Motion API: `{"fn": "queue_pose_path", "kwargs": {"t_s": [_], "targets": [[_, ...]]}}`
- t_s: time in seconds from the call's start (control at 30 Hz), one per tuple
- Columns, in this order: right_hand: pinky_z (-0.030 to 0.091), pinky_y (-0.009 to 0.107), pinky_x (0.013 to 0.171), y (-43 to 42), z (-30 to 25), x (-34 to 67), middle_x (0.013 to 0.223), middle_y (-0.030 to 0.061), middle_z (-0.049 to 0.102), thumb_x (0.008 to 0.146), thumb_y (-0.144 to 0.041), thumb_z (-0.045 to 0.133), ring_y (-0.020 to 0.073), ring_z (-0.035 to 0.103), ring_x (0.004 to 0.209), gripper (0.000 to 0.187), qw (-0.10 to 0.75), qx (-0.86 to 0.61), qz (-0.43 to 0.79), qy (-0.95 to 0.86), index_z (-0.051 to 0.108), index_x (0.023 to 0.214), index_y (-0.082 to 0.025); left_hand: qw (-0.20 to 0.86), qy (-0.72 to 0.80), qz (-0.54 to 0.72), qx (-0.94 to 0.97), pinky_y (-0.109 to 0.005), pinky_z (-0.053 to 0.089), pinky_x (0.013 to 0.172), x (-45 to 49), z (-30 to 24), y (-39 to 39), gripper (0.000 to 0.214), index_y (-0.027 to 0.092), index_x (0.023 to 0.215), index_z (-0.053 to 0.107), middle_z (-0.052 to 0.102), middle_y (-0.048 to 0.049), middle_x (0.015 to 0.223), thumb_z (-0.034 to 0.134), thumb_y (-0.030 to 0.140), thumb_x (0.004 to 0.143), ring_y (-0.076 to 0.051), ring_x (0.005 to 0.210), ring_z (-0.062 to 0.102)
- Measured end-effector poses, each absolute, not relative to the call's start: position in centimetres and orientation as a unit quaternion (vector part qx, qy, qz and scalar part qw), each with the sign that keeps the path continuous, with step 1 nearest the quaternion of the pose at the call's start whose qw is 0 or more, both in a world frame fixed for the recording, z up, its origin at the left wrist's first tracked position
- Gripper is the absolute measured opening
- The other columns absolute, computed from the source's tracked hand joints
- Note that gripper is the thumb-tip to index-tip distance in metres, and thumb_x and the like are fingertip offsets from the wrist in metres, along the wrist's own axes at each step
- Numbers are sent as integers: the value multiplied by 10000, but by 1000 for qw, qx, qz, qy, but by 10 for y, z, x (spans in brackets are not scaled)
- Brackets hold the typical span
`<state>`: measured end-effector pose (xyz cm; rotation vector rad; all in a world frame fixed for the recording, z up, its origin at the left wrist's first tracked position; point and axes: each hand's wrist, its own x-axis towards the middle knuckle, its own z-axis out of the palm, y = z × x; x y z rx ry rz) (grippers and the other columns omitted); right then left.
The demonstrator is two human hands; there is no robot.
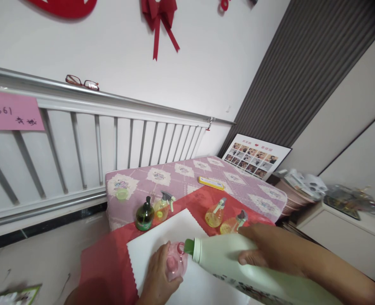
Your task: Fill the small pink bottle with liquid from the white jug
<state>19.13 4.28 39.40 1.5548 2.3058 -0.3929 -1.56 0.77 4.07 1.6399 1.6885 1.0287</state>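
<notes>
My left hand (158, 275) is wrapped round a small pink bottle (175, 263) standing on a white sheet (162, 237). My right hand (263, 248) grips a large white jug (231, 262) with a green spout (189, 246). The jug is tipped on its side, and its spout touches the mouth of the pink bottle. Beyond them, on the red cloth (107, 262), stand a dark green bottle (144, 215) and three yellow spray bottles (163, 206) (215, 214) (233, 224).
The table carries a pink patterned cloth (187, 173) with a yellow flat object (211, 182) and a green lid (122, 193). A white railing (95, 148) with red glasses (81, 81) runs behind. A photo board (254, 161) and cluttered cabinet (333, 199) stand right.
</notes>
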Motion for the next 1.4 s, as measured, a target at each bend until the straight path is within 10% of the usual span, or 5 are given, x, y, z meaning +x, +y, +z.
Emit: {"fn": "queue_pose_path", "kwargs": {"t_s": [1.4], "targets": [[457, 368, 712, 45, 392, 190, 1011, 95, 736, 768, -491, 612, 323, 669, 893, 287, 182, 555, -125, 802, 670, 916, -252, 310, 632, 366, 609, -430, 332, 1181, -16, 54, 5, 921, 81, 1463, 308, 438, -160, 1516, 606, 278, 614, -308, 1388, 407]]}}
